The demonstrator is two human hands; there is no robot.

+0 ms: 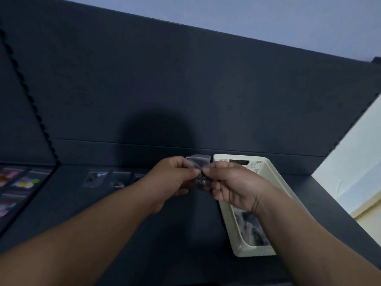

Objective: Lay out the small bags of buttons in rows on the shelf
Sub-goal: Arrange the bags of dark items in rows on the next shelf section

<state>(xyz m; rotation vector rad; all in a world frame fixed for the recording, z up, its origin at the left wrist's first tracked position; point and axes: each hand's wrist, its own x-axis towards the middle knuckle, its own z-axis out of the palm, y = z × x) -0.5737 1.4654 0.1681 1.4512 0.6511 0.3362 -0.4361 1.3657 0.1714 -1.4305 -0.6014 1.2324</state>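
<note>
Two bare forearms reach forward over a dark, matt shelf (185, 223). Between them, held in the air near the shelf's back edge, is one small bag (198, 160) of thin, clear plastic with dark buttons gathered low inside. The left hand (173, 176) pinches its left side and the right hand (228, 182) pinches its right side. Each grip is closed, thumb against curled fingers on the film, and the two hands nearly touch.

The bag looks very light, limp and slick. The film will likely crumple and slide between fingers, while the hard little buttons shift about and weigh down the bottom. A hold on the empty upper corners or the top edge seems safest, letting the buttons hang before the bag is laid flat.

Just beside the right hand sits a cream plastic basket (266, 168), rigid, with rounded corners and finely perforated walls. It holds more bags (251, 226) of dark buttons. Farther left on the shelf a few laid bags (94, 178) lie flat side by side. Past a divider are bright-button bags (24, 182), which are blurred
</note>
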